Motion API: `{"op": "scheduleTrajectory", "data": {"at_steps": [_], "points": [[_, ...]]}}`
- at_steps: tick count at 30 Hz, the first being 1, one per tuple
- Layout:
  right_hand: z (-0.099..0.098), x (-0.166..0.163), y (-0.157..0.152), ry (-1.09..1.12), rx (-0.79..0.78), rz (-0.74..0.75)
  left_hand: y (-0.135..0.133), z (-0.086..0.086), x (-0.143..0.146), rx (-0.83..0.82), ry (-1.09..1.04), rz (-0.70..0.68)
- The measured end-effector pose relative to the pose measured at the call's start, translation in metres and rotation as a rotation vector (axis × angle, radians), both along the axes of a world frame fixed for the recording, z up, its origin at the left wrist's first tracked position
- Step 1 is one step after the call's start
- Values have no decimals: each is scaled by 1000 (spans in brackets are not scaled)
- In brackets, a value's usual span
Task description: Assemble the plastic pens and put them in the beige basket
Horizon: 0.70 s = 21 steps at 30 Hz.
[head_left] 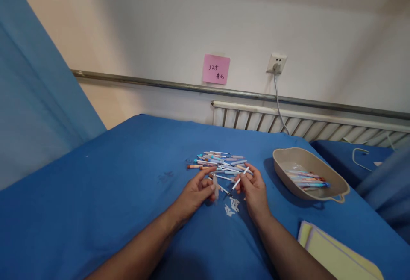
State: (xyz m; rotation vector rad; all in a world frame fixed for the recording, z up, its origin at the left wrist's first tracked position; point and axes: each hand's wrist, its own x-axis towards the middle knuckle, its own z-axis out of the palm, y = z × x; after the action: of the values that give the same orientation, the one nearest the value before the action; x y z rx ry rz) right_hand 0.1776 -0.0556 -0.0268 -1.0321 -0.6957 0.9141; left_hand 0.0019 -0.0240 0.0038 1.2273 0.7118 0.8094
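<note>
Beige basin [315, 163] holds a pile of pens [307, 181].

A pale, plain wall [160, 36], warmer-lit at left, carries a dull grey metal rail [166, 84]; above it sit a square pink paper note [216, 69] and a white plastic socket [273, 63]; a white ribbed radiator [254, 118] runs below; a light-blue cloth curtain [38, 92] flanks a broad blue-covered table [80, 207].

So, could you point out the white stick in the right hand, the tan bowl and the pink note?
White stick [236, 184]: head view, middle of its shaft.
Tan bowl [304, 160]: head view, bare inner wall.
Pink note [216, 69]: head view, centre of its face.
</note>
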Motion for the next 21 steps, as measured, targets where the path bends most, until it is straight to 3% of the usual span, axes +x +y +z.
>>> {"op": "scheduleTrajectory", "data": {"at_steps": [5, 9, 21], "points": [[-3, 20, 6, 57, 4, -113, 24, 14, -26, -10, 74, 258], [-5, 37, 10, 129, -17, -193, 39, 13, -41, -64, 82, 424], [-7, 47, 15, 120, -32, -272, 39, 2, -36, -70, 179, 339]]}}
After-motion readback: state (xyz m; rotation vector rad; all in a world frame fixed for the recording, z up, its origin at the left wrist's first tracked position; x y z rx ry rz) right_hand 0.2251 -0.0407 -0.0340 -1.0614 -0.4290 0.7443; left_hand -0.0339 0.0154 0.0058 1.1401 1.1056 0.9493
